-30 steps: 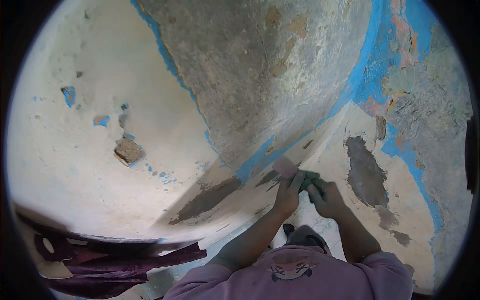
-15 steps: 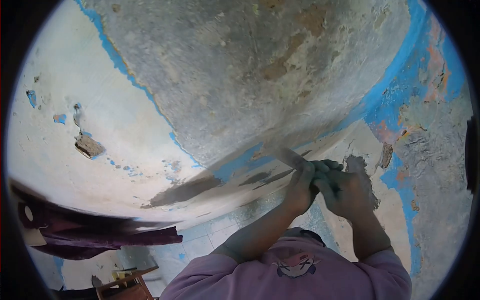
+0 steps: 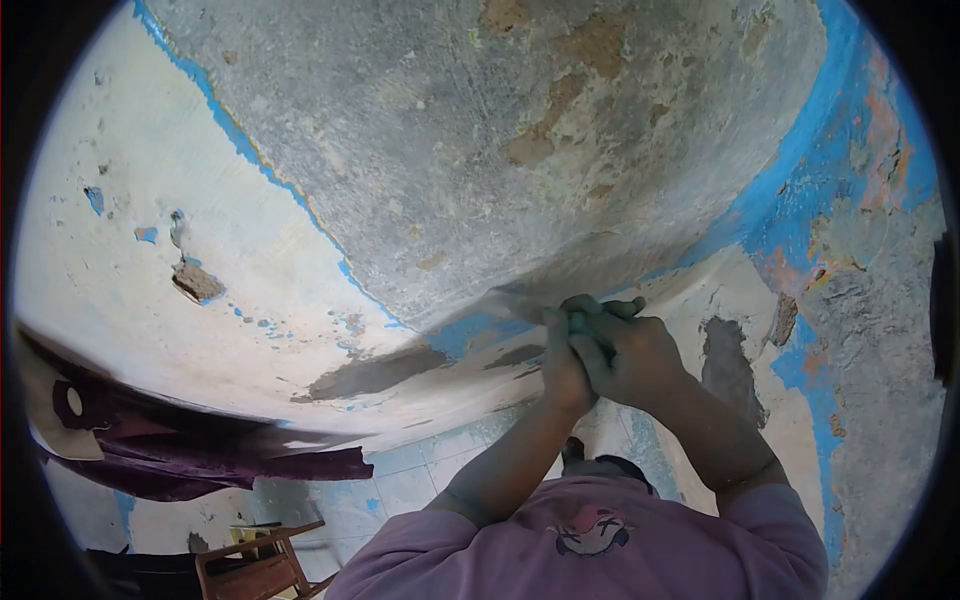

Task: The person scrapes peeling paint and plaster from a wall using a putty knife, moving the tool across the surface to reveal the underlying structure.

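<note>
Both hands meet in front of my chest, against the lower part of the wall. My left hand is closed around the handle end of a flat scraper, whose blurred blade points up and left over the grey bare patch near its blue edge. Pressed against it from the right is my right hand, its fingers wrapped over the same grip, with one finger sticking out. The handle itself is hidden by the fingers.
Cream paint with chips covers the left wall. Blue paint borders the grey plaster at right. A dark purple cloth hangs at lower left, above a wooden chair. Pale floor tiles show below.
The view has shifted, bringing the chair in at lower left. Both hands have moved with the scraper, first rightward and then back left, and the right hand now lies higher against the left.
</note>
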Tool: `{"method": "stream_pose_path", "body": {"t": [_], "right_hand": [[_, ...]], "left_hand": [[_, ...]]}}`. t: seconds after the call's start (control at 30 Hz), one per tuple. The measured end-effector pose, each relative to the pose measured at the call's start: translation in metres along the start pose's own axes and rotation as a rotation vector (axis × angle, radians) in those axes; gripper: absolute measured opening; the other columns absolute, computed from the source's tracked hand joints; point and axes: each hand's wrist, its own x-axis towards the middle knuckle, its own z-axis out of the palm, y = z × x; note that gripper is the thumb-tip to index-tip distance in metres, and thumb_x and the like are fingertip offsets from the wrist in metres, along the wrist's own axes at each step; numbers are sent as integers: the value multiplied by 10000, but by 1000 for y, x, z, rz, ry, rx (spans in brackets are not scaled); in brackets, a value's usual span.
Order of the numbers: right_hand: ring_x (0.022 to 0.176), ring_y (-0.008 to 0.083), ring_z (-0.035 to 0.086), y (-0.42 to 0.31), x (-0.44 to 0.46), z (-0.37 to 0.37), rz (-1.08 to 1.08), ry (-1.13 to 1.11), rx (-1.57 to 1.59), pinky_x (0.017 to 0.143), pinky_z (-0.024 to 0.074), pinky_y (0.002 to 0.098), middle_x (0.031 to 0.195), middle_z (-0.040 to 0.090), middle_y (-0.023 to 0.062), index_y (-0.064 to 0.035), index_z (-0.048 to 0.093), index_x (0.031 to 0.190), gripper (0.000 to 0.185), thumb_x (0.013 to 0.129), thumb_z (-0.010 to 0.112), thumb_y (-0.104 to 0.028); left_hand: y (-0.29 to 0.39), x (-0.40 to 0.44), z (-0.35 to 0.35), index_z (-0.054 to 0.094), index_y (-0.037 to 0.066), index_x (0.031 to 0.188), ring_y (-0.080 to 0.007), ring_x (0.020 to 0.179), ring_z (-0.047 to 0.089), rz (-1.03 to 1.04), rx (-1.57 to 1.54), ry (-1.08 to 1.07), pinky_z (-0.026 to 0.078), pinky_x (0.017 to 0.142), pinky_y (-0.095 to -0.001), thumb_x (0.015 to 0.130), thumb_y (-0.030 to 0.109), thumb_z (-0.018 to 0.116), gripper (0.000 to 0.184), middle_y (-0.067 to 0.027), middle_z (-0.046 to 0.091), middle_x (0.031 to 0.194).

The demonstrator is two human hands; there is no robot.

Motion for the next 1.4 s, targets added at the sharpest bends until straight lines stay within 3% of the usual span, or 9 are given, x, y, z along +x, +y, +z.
{"method": "stream_pose_path", "body": {"t": [0.2,0.3,0.43,0.63,0.8,0.97,1.03,1.3,1.4], "right_hand": [[551,234,586,4,-14,-19,-94,86,224,499,467,329,700,598,123,-40,617,921,223,793,572,-217],[503,157,525,1,-35,-27,226,-239,453,483,435,281,657,558,70,-21,589,976,260,847,519,-235],[538,89,470,-15,-63,45,485,-266,1592,481,388,210,672,522,23,3,469,1110,354,891,445,-275],[642,146,524,-55,-67,99,539,-393,1230,584,454,290,775,550,72,13,493,1038,317,875,452,-256],[916,221,539,-62,-79,136,321,39,499,748,441,340,1010,545,139,-9,506,1063,315,859,468,-246],[941,199,530,-85,-72,159,420,188,867,756,427,317,1043,543,134,-19,510,1086,301,881,454,-231],[845,172,560,-101,-67,167,547,-137,1253,710,441,291,917,583,105,-10,506,1086,302,900,436,-237],[602,122,526,-115,-33,183,586,185,1377,563,451,267,733,550,64,-22,481,970,216,928,389,-213],[525,109,465,-116,-37,194,650,180,1430,507,424,269,652,472,29,-29,445,957,211,929,391,-231]], "left_hand": [[12,-16,7,486,51,1105,-204,1017,517,-263,386,17,406,870,-312,942,322,330,353,-136,567,994],[29,-23,15,496,22,1121,-162,957,532,-280,498,-72,418,832,-289,943,266,340,340,-108,574,991],[56,-45,9,482,7,1133,-156,895,553,-124,895,-221,440,796,-286,950,266,305,363,-96,583,974],[120,-78,-4,542,-4,994,-116,795,538,-686,969,176,463,655,-253,958,313,256,429,-79,585,855],[145,-97,-31,548,-13,849,-147,553,510,-403,1331,44,430,546,-289,927,457,221,578,-46,477,633],[166,-131,-64,515,25,801,-163,563,517,-850,1125,72,407,490,-290,875,602,139,693,-76,500,642],[154,-142,-71,494,30,850,-163,527,498,-837,938,277,397,459,-292,831,669,122,740,-67,509,638],[150,-164,-75,473,39,1059,-158,626,555,-840,829,390,430,477,-243,840,660,127,744,-93,556,809],[129,-172,-68,499,49,852,-76,440,425,-434,1108,327,323,380,-228,950,366,253,413,-1,464,567]]}}
